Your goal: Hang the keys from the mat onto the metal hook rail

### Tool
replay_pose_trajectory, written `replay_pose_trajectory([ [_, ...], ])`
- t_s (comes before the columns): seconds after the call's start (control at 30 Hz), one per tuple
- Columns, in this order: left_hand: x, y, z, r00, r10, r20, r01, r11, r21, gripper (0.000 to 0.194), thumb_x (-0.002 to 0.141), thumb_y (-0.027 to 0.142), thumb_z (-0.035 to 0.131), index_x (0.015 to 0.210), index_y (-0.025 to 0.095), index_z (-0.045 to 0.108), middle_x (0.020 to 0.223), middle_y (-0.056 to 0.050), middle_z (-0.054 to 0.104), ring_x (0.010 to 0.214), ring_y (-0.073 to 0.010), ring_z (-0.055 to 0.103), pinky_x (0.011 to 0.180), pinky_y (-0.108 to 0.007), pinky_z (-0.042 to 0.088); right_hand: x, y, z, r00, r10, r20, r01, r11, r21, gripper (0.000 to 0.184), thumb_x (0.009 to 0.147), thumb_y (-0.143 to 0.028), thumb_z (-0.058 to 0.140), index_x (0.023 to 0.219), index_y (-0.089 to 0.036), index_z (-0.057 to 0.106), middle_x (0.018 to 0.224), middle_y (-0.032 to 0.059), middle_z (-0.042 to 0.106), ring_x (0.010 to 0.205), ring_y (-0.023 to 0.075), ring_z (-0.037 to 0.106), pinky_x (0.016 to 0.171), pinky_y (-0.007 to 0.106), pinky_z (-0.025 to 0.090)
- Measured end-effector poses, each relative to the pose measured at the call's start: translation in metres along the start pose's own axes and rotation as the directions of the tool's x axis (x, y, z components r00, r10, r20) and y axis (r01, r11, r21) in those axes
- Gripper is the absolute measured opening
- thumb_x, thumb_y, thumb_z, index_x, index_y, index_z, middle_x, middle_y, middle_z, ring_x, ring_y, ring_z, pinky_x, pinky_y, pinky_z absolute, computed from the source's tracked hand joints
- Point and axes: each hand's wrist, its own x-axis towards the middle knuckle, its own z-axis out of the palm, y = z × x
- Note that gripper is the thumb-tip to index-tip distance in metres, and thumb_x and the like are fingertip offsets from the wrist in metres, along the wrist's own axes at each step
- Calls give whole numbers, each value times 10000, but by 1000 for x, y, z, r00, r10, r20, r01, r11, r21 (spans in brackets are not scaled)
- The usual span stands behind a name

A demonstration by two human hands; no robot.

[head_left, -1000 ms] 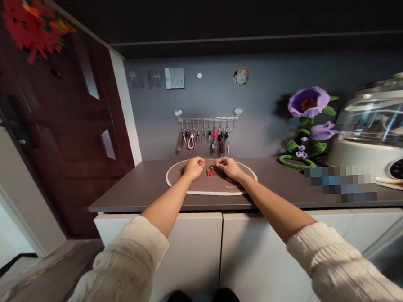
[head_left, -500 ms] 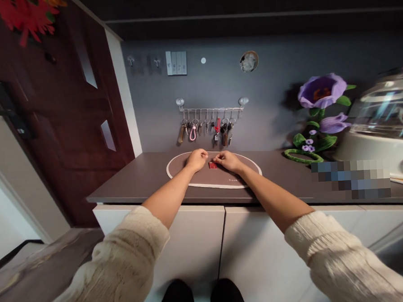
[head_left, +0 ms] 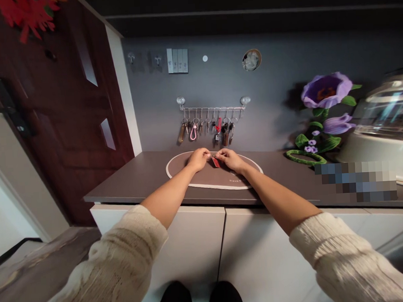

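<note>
Both my hands meet above an oval mat (head_left: 208, 183) with a pale rim on the dark counter. A small red tag (head_left: 216, 162) hangs tilted from the fingertips of my right hand (head_left: 231, 160), which are pinched at its top edge, where a bit of ring seems to show. Just left of it, my left hand (head_left: 199, 160) is closed in a pinch, its fingertips close to the tag's top. Whatever lies between those left fingers is too small to make out.
Behind my hands, several keys (head_left: 225, 127) hang from a hooked rail (head_left: 213, 109) on the grey wall. To the right stand a purple flower decoration (head_left: 326, 90) and a white appliance with a clear dome (head_left: 370, 146). A dark red door (head_left: 75, 130) is at the left.
The red tag, which lay nearly flat near the mat, now hangs tilted from my right fingers. My left hand has moved slightly right, closer to my right hand.
</note>
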Motion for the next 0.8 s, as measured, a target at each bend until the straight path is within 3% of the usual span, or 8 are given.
replay_pose_trajectory([
  [0.37, -2, 13, -3, 992, 122, -42, -123, 991, -41, 168, 783, 219, 470, 772, 144, 620, 797, -39, 645, 745, -140, 556, 710, -245, 413, 3, -1, 4, 998, -33, -49, 43, 978, 205, 235, 677, -385, 581, 724, -164, 518, 610, -43, 502, 549, 66, 422, 552, 192, 345],
  [0.8, 0, 23, -2, 990, 122, -71, -131, 982, -134, 130, 787, 212, 457, 755, 146, 564, 735, -8, 603, 700, -110, 528, 691, -221, 409, 5, -6, 4, 999, -43, -5, 42, 919, 391, 313, 667, -458, 609, 746, -173, 510, 575, -52, 478, 510, 59, 415, 504, 185, 322],
])
